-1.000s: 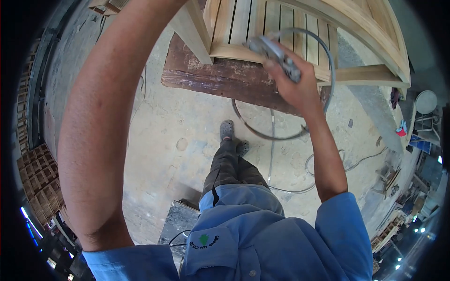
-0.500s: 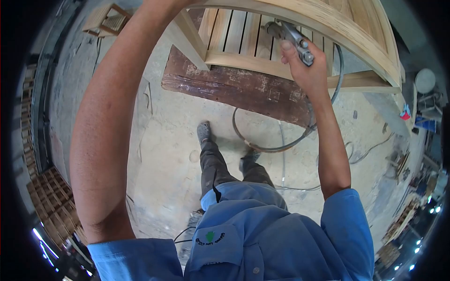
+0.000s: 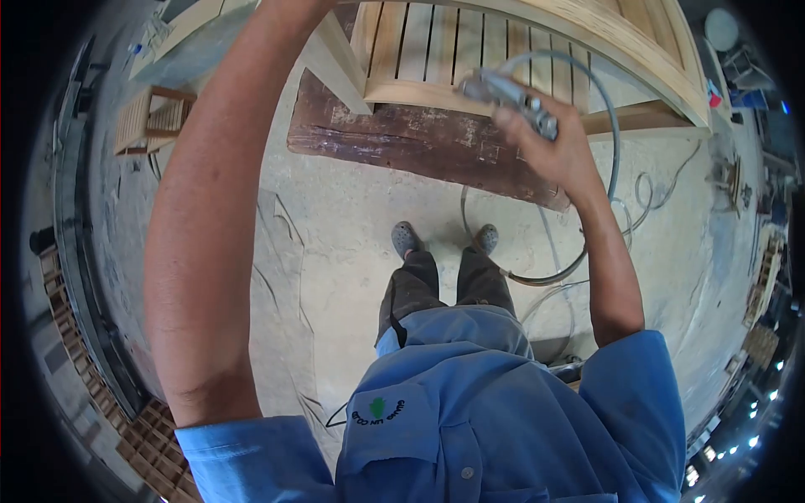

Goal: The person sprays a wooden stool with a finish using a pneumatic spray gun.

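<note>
At about nine o'clock in the head view, far off on the dusty concrete floor (image 3: pixel 335 243), a small slatted wooden stool (image 3: pixel 151 117) stands apart from everything else. Nearer the middle, the person's left arm (image 3: pixel 210 235) rises from the blue shirt sleeve at seven o'clock straight up toward twelve o'clock, where it passes out of the frame; the left hand itself is out of sight, so I cannot tell whether it is spread or gripping anything.

At twelve o'clock sits a pale slatted wooden bench (image 3: pixel 470 50), its curved front rail running toward one o'clock, and it rests on a dark, worn timber block (image 3: pixel 419 151) that lies across the floor just below it. Directly under that, near the centre, the person's two feet in grey clogs (image 3: pixel 406 238) stand side by side on the concrete, close to the block.

At about one o'clock the right hand (image 3: pixel 558 151) is curled tightly around a grey metal air tool (image 3: pixel 510 96), fingers wrapped over the body, its nose pointing toward the bench's seat slats and held just above them. A grey air hose (image 3: pixel 612 151) arcs from the tool over the hand, drops past the wrist and loops on the floor at three to four o'clock, near thinner cables (image 3: pixel 662 189).
</note>
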`<state>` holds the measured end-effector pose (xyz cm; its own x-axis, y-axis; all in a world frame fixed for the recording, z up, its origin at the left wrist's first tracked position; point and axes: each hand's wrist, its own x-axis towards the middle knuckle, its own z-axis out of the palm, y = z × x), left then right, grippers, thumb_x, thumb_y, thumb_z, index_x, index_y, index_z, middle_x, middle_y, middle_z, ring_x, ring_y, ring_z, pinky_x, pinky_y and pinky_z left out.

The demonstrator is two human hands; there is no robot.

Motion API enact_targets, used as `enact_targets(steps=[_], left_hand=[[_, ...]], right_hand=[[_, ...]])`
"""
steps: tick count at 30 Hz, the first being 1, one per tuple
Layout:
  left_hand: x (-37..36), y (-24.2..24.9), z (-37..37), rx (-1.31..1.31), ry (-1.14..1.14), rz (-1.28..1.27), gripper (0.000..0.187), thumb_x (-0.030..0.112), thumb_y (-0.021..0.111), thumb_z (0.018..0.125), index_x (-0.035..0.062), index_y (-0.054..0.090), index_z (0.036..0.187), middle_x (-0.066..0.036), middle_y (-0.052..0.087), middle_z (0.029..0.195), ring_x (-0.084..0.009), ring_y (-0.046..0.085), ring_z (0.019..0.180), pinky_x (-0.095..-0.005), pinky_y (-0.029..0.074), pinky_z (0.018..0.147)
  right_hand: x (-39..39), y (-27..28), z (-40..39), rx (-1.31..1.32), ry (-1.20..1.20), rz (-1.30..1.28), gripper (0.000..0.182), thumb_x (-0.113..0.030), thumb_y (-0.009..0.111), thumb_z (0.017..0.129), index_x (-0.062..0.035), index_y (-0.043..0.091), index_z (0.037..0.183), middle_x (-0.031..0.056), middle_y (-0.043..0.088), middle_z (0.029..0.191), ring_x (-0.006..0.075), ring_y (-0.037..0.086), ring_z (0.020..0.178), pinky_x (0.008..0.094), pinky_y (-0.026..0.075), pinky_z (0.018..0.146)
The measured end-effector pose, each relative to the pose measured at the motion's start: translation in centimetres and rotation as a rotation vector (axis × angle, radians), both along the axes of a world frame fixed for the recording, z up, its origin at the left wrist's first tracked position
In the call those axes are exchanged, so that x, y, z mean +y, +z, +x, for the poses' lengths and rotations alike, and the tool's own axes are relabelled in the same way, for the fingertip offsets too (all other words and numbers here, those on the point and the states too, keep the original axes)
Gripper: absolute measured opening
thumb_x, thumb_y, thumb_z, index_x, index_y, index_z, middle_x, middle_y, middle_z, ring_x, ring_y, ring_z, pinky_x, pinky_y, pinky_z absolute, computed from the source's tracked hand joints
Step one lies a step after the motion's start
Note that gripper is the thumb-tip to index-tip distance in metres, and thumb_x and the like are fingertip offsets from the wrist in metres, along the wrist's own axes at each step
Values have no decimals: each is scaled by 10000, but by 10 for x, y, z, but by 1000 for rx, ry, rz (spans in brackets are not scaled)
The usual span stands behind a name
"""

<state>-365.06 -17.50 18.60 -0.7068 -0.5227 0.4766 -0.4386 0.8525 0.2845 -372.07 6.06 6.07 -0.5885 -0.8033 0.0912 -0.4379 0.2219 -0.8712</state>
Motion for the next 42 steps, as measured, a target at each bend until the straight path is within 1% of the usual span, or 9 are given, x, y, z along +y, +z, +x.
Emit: enact_targets(steps=[6,13,17,24,27,30,35,38,42], left_hand=[[-7,-6,-6,25,-6,75,529,399,506,855,23,611,1212,-214,608,1226,-364,566,1158,-443,432,990],[-6,-2,-9,-8,51,52,525,386,513,858,23,597,1228,-191,585,1270,-352,558,1173,-442,428,998],[1,5,-4,13,-9,80,516,374,519,855,17,600,1220,-188,588,1266,-353,561,1168,-448,431,997],[0,4,-2,17,6,35,476,347,518,850,17,615,1178,-202,598,1226,-366,571,1134,-475,446,963],[1,8,0,-17,-1,65,479,342,519,846,10,612,1178,-205,596,1230,-367,570,1137,-478,443,969],[0,2,-2,21,13,48,479,338,522,841,10,611,1180,-206,593,1237,-367,568,1143,-482,442,973],[-4,-2,-4,43,19,24,483,340,520,844,12,607,1188,-209,591,1239,-365,563,1151,-485,441,973],[-5,-1,-6,74,26,14,490,342,522,844,8,602,1195,-209,585,1251,-365,555,1165,-481,439,977],[-6,-1,-6,3,68,40,469,339,527,845,-2,612,1156,-197,580,1256,-365,538,1181,-494,437,973]], right_hand=[[-17,-2,-16,126,-164,-164,521,-361,706,867,7,620,1226,58,662,762,93,565,695,276,490,660],[18,13,23,-68,-22,123,503,-354,703,861,-23,625,1232,203,697,1038,171,664,847,326,508,787],[-11,10,-17,193,-191,-107,523,-377,709,856,4,631,1205,170,714,910,152,648,772,319,513,738],[10,8,3,3,-131,70,533,-386,710,857,4,627,1212,172,712,894,191,662,780,322,512,738],[16,1,14,160,31,-6,513,-365,699,868,-3,625,1224,118,669,716,153,595,614,327,500,616],[1,14,-5,95,-112,139,516,-362,706,862,3,627,1216,121,671,726,150,592,614,328,497,612],[-23,4,-32,230,-194,-99,533,-384,706,858,-6,625,1226,104,630,642,145,549,563,325,469,586],[1,8,-8,17,-147,71,531,-380,712,854,2,628,1214,105,646,692,151,569,614,339,485,633],[20,-1,19,109,-47,29,513,-368,705,856,-31,627,1234,145,710,803,192,668,714,340,513,708]])
